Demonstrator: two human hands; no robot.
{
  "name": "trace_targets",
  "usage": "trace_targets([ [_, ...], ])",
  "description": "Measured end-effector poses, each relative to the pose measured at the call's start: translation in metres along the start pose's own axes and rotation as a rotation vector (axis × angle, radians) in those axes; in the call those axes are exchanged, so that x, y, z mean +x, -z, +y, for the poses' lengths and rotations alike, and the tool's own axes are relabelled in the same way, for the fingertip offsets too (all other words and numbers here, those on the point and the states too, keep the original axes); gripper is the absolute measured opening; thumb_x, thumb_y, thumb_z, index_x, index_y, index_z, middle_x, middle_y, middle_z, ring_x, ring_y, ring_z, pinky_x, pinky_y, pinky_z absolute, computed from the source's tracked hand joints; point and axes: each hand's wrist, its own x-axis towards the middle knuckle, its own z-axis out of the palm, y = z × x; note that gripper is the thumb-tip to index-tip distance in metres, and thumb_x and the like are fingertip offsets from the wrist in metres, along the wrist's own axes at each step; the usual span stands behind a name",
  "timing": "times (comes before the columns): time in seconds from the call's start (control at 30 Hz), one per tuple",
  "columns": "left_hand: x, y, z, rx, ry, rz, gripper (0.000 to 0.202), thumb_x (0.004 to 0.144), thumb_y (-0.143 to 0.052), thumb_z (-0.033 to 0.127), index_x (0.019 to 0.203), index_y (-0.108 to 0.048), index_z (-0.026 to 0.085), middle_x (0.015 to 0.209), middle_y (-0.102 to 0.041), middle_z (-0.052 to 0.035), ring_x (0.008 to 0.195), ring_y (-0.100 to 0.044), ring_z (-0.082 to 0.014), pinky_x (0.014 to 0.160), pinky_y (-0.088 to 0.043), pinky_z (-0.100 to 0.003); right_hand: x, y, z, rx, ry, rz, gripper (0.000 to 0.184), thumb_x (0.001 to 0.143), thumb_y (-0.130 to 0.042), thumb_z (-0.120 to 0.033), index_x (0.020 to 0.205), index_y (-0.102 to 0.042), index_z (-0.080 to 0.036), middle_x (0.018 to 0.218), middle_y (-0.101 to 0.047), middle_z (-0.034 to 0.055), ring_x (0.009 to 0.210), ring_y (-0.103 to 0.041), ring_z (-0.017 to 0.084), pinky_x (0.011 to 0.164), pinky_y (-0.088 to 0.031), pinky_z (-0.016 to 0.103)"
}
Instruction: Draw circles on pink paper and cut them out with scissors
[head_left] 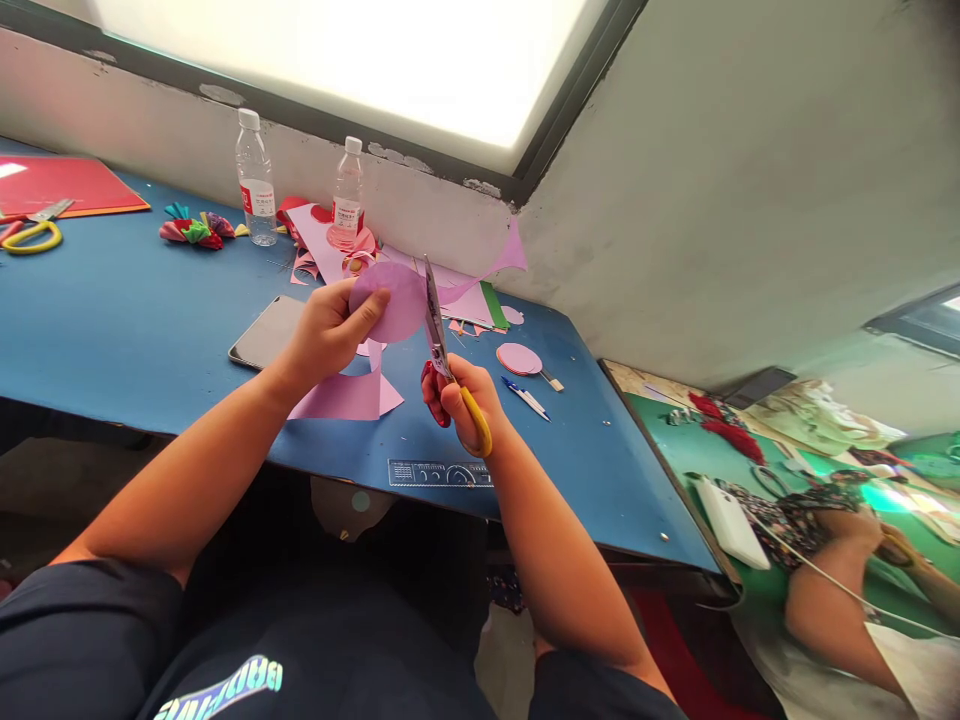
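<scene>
My left hand (328, 328) pinches a pink paper disc (390, 300) above the blue table (135, 330), thumb on its face. Pink offcut strips trail from the disc, one down toward the table and one (495, 262) up to the right. My right hand (459, 400) grips red-and-yellow scissors (437, 330), fingers through the handles, with the blades pointing up along the disc's right edge.
Two water bottles (255, 180) (348, 195) stand by the wall among pink scraps. A phone (268, 332), a cut pink circle (519, 358), a pen (525, 397) and a ruler (439, 473) lie on the table. Another person's arm (832, 580) rests at the green table, right.
</scene>
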Motion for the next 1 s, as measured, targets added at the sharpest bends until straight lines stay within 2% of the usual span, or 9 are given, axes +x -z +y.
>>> trace_targets([
  [0.3, 0.0, 0.0, 0.002, -0.039, 0.031, 0.007, 0.076, 0.113, -0.088, 0.081, 0.071, -0.055, 0.027, 0.061, -0.049, 0.0034, 0.054, -0.037, -0.0131, 0.05, -0.027, -0.032, 0.0, 0.0, -0.004, -0.029, -0.012, 0.016, 0.092, 0.098, -0.072, -0.121, 0.089, -0.056, -0.031, 0.076, -0.063, -0.0008, 0.056, -0.05, 0.016, 0.05, -0.042, 0.035],
  [0.47, -0.001, 0.0, 0.002, -0.038, 0.027, 0.003, 0.081, 0.114, -0.083, 0.089, 0.071, -0.055, 0.027, 0.061, -0.049, 0.0027, 0.054, -0.037, -0.0134, 0.051, -0.028, -0.033, 0.0, -0.001, -0.008, -0.034, -0.01, 0.028, 0.093, 0.097, -0.074, -0.121, 0.088, -0.055, -0.03, 0.075, -0.065, -0.0005, 0.054, -0.051, 0.016, 0.05, -0.04, 0.035],
  [0.83, 0.0, 0.0, 0.002, -0.03, 0.034, 0.018, 0.075, 0.115, -0.086, 0.079, 0.071, -0.056, 0.026, 0.06, -0.049, 0.003, 0.054, -0.039, -0.0135, 0.05, -0.029, -0.032, 0.001, -0.001, -0.011, -0.043, -0.016, 0.037, 0.094, 0.096, -0.074, -0.121, 0.086, -0.057, -0.03, 0.07, -0.062, -0.0013, 0.05, -0.052, 0.016, 0.047, -0.038, 0.034],
  [1.0, 0.001, 0.0, 0.003, -0.044, 0.03, 0.032, 0.077, 0.114, -0.086, 0.083, 0.071, -0.055, 0.027, 0.061, -0.048, 0.0027, 0.055, -0.038, -0.0137, 0.05, -0.029, -0.033, 0.0, -0.002, -0.012, -0.039, -0.02, 0.041, 0.094, 0.095, -0.074, -0.122, 0.086, -0.058, -0.03, 0.069, -0.062, -0.0012, 0.051, -0.051, 0.016, 0.047, -0.037, 0.033],
])
